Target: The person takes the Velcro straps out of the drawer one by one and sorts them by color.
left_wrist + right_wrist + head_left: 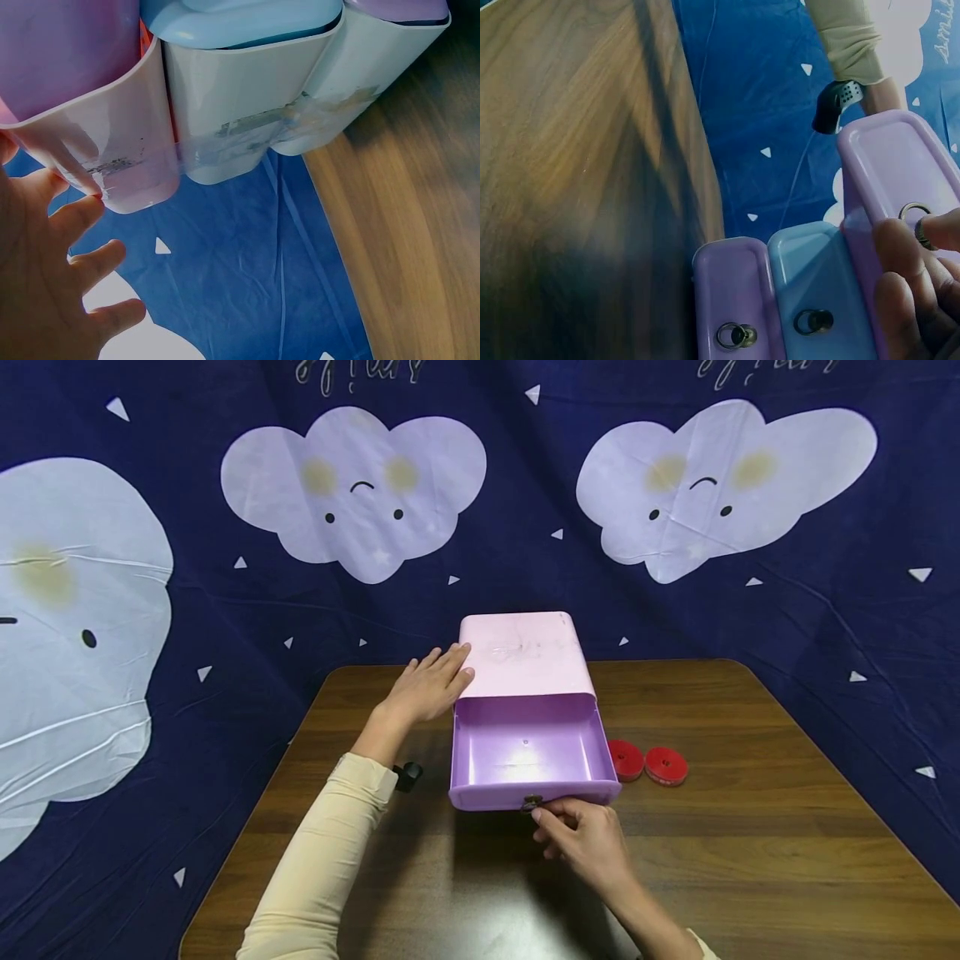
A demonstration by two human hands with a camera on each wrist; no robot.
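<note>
A small drawer cabinet stands on the table, with a pale pink casing [521, 652] on top. Its purple top drawer [532, 752] is pulled well out, and only its glossy bottom and walls show inside. My right hand [588, 839] pinches the metal ring pull [915, 214] on that drawer's front between thumb and finger. Straight, spread fingers of my left hand [431, 685] rest against the left edge of the casing. Below, the right wrist view shows a blue drawer [817, 292] and another purple drawer [739, 300], both pushed in, each with a ring pull.
Two flat red rolls [666, 766] lie right of the cabinet on the wooden table [750, 860]. The black wrist camera [408, 776] shows by the left sleeve. A dark blue cloth with clouds [525, 527] hangs behind the table.
</note>
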